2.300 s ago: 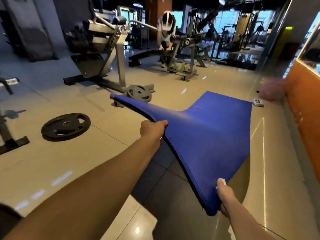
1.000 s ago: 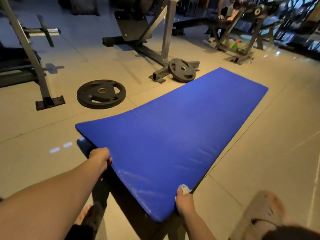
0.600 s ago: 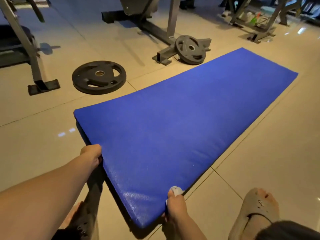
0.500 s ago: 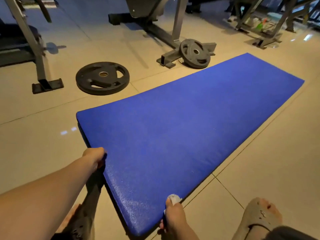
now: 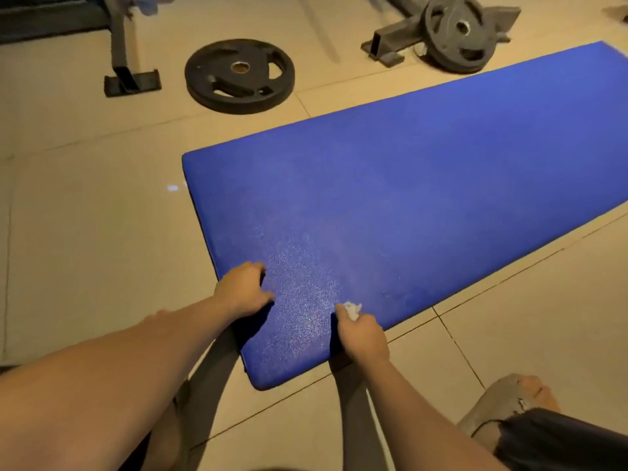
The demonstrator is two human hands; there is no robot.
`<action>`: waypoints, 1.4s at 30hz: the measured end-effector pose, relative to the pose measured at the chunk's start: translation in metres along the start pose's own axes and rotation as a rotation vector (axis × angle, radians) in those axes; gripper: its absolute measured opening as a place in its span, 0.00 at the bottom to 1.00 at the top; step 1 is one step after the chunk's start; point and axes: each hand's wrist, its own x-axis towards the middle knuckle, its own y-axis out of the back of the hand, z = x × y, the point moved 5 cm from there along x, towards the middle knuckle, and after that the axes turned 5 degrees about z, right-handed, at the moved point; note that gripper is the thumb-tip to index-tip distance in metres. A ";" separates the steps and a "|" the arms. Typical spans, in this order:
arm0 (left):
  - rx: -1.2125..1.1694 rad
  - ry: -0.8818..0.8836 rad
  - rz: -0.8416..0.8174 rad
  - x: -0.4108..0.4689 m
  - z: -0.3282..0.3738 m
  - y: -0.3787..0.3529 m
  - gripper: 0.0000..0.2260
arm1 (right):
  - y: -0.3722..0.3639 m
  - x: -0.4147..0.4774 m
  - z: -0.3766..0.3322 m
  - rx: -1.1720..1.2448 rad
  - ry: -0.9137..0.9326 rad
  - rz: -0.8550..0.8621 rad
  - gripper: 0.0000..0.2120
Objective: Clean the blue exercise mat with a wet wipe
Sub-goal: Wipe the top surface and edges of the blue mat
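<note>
The blue exercise mat (image 5: 407, 185) lay flat on the floor (image 5: 85, 232), soft and floppy by my guess (best taken at an edge), the left hand (image 5: 243, 290) curled on its near end, grip unclear, the right hand (image 5: 362, 333) pinching a wet wipe (image 5: 351, 309)

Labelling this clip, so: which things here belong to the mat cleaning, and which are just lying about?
In the job: blue exercise mat; wet wipe, held in the right hand; left hand at the mat's near edge.
Lying about: weight plate lying flat; second weight plate against a machine foot; rack foot.
</note>
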 end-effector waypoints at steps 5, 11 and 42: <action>0.289 -0.052 -0.012 -0.041 0.019 -0.028 0.49 | 0.015 0.021 0.007 -0.053 0.046 -0.016 0.31; 0.234 0.063 -0.135 -0.059 0.041 -0.062 0.70 | 0.058 0.045 0.006 0.091 0.156 0.167 0.15; 0.516 -0.149 -0.153 -0.057 0.019 -0.046 0.61 | -0.076 -0.075 -0.022 -0.349 1.076 -0.220 0.08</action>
